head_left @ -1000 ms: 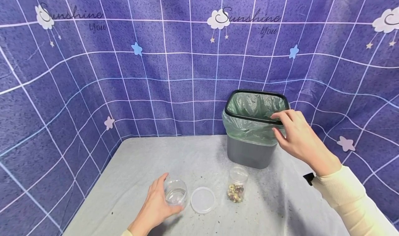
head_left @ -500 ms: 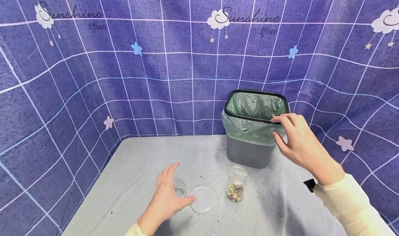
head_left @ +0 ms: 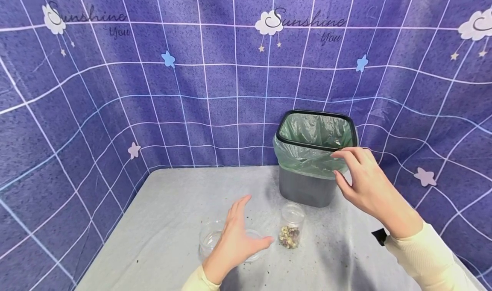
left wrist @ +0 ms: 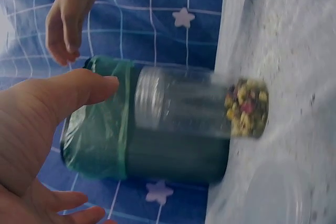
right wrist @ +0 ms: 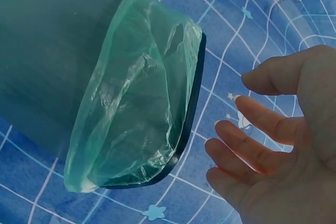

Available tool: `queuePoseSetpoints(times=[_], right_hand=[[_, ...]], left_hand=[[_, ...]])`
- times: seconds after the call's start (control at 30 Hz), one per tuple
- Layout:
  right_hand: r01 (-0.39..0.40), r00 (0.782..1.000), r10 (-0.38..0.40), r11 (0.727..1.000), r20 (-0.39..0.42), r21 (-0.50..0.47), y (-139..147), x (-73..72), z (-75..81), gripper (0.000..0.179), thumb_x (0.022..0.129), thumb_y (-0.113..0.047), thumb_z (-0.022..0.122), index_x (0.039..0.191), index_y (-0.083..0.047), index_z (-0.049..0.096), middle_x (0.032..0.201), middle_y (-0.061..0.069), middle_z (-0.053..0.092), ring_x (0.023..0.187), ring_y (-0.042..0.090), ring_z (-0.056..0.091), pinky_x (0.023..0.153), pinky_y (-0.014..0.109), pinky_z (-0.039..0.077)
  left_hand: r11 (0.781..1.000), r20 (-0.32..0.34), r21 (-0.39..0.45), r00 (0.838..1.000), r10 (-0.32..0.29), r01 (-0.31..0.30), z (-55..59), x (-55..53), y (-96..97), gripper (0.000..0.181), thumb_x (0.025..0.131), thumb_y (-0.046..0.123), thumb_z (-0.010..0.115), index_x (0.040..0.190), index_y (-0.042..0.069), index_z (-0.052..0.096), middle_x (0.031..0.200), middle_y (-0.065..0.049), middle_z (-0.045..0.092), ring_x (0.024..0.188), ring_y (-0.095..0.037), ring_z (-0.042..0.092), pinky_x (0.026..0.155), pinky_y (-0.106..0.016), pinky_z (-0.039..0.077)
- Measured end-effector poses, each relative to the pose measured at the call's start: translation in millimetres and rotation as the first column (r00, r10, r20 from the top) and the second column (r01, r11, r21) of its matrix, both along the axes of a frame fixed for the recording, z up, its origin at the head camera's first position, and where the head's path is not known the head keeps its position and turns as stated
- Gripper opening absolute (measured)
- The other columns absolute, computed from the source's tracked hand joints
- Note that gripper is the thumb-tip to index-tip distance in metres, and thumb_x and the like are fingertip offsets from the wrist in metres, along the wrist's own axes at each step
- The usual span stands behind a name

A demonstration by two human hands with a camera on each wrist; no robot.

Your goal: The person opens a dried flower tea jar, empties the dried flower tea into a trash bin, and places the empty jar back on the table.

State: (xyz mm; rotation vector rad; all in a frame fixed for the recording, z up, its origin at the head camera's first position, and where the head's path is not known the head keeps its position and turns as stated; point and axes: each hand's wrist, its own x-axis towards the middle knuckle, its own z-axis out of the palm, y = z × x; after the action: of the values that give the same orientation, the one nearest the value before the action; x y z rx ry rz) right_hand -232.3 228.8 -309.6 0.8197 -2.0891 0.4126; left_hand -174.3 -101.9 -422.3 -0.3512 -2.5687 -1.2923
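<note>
My left hand (head_left: 239, 239) hovers over a round clear lid (head_left: 253, 257), thumb and fingers spread apart with nothing between them. Just right of the thumb stands an uncapped clear jar (head_left: 293, 216), its lower part filled with dried flower buds (left wrist: 248, 107). Partly behind my left wrist is a wide clear empty container (head_left: 209, 238). My right hand (head_left: 363, 184) is held at the front right rim of a grey trash bin (head_left: 307, 186) lined with a green bag (head_left: 307, 160); its fingers are loosely bent and empty. A small pale scrap (head_left: 338, 142) shows inside the bag.
A pale cloth (head_left: 184, 192) covers the table, with small dark crumbs scattered around the jar. Behind it hangs a blue-purple grid curtain (head_left: 215, 81). Near my right wrist lies a small black object (head_left: 379, 236).
My left hand has let go of the wide container and moved right, over the lid towards the jar. The pale scrap has dropped from my right hand into the bin, and that hand has lowered slightly.
</note>
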Motion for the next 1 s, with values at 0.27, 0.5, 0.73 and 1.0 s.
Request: queuePoseSetpoints(times=[0.27,0.5,0.73,1.0], right_hand=[[-0.008,1.000,0.008,1.000,0.001,0.000,-1.4,4.0,-2.5,0.035,0.087,-0.012,0.065,0.119,0.000,0.064,0.115,0.019,0.061,0.106,0.042,0.055,0.096,0.050,0.040],[0.033,0.999,-0.033,0.999,0.028,0.001,-1.1,8.5,-5.6,0.036,0.087,-0.013,0.067,0.121,-0.003,0.063,0.118,0.017,0.061,0.110,0.040,0.056,0.098,0.049,0.042],[0.034,0.999,-0.034,0.999,0.033,0.014,-1.2,8.5,-9.6,0.037,0.086,-0.014,0.068,0.122,-0.002,0.063,0.119,0.017,0.062,0.108,0.038,0.059,0.096,0.049,0.044],[-0.003,0.999,0.002,1.000,0.041,0.017,-7.7,7.1,-17.5,0.037,0.086,-0.012,0.068,0.121,0.000,0.064,0.118,0.019,0.062,0.107,0.039,0.060,0.095,0.049,0.044]], left_hand=[[0.998,0.053,0.006,0.997,-0.058,0.058,-10.1,-10.9,30.6,0.115,0.067,0.045,0.094,0.159,0.013,0.032,0.159,-0.012,0.038,0.143,-0.036,0.044,0.112,-0.055,0.042],[0.994,0.136,0.041,0.985,-0.104,0.099,-26.3,-21.1,50.9,0.118,0.066,0.047,0.093,0.159,0.011,0.031,0.159,-0.015,0.038,0.143,-0.040,0.043,0.111,-0.058,0.042],[0.996,0.199,0.028,0.976,-0.089,0.085,-41.8,-29.8,63.7,0.117,0.063,0.044,0.094,0.157,0.007,0.035,0.154,-0.017,0.044,0.139,-0.039,0.047,0.109,-0.058,0.044],[0.997,0.210,0.039,0.975,-0.073,0.066,-50.7,-36.5,75.2,0.111,0.060,0.039,0.097,0.151,0.005,0.043,0.146,-0.018,0.053,0.133,-0.040,0.053,0.109,-0.058,0.044]])
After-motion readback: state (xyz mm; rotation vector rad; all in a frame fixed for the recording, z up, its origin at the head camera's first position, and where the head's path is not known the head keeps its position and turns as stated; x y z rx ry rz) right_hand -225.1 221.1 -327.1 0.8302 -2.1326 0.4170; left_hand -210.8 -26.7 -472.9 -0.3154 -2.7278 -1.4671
